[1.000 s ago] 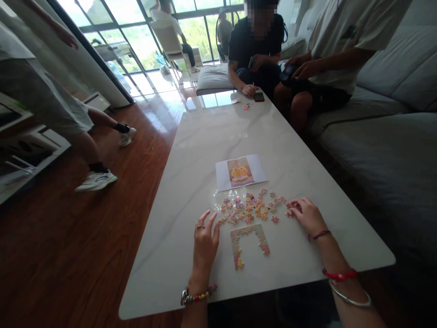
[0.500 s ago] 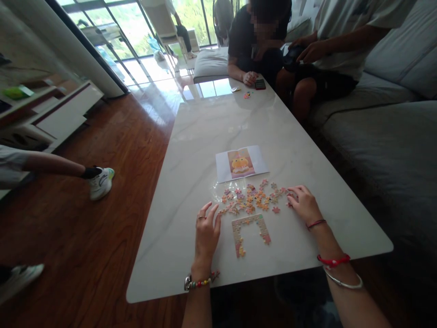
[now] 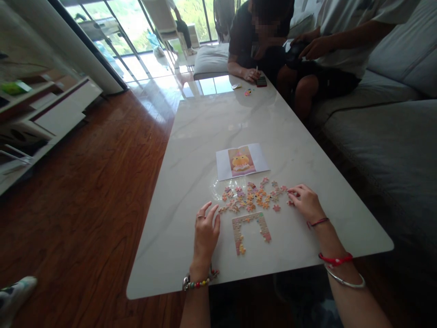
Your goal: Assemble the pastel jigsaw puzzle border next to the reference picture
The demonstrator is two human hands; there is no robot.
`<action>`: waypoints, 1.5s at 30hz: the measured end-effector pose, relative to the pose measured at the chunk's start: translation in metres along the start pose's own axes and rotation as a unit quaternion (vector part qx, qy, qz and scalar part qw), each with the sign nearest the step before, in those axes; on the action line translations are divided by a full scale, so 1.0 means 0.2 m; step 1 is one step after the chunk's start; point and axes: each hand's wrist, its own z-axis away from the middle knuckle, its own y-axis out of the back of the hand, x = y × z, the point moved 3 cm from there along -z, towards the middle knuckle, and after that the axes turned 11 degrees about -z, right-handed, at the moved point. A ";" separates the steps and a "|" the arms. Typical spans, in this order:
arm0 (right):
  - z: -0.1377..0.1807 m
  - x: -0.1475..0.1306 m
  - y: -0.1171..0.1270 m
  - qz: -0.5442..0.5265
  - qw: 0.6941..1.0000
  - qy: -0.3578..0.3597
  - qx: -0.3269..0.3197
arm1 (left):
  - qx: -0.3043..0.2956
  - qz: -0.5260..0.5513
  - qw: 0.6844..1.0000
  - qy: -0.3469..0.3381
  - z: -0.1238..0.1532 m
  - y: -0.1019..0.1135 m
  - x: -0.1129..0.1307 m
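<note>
Loose jigsaw pieces (image 3: pixel 251 196) in orange, pink and purple lie in a scattered heap on the white marble-look table (image 3: pixel 191 159). Nearer me is a partly joined puzzle border (image 3: pixel 251 217), with a top and two sides around a bare middle. My left hand (image 3: pixel 205 234) rests at the heap's left end, fingers apart and nothing held. At the right end, my right hand (image 3: pixel 305 202) has its fingers curved with a small gap at the tips. Its fingertips are close to a pink piece (image 3: pixel 290 203) on the table; whether they touch it is unclear.
Behind the heap lies a creased paper (image 3: pixel 223 166) with a printed orange character. At the far end, a person in dark clothing (image 3: pixel 244 45) leans on the table near a dark device (image 3: pixel 261 81). Another person sits on the grey sofa (image 3: pixel 378 132) at right.
My right hand's fingertips have drawn slightly closer together; my left hand stays nearly still. The walking leg at left has gone from view, leaving one shoe at the lower left edge.
</note>
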 end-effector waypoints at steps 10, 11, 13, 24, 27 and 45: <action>0.04 -0.11 -0.03 -0.039 0.983 0.030 -0.178 | -0.007 0.002 1.000 0.002 -0.01 0.00 0.01; 0.05 -0.13 -0.03 -0.033 0.980 0.043 -0.191 | -0.009 0.003 1.000 0.003 -0.01 0.00 0.01; 0.05 -0.15 -0.05 -0.009 0.978 0.065 -0.199 | -0.009 0.007 1.000 0.003 -0.01 0.01 0.03; 0.12 -0.23 -0.07 -0.038 0.962 0.124 -0.239 | -0.013 0.038 0.999 -0.005 0.05 0.04 0.09; 0.20 -0.29 -0.07 -0.065 0.946 0.133 -0.289 | -0.018 0.057 0.998 -0.023 0.07 0.04 0.15; 0.38 -0.34 -0.09 -0.086 0.931 0.040 -0.352 | -0.073 0.090 0.990 -0.083 0.21 0.00 0.33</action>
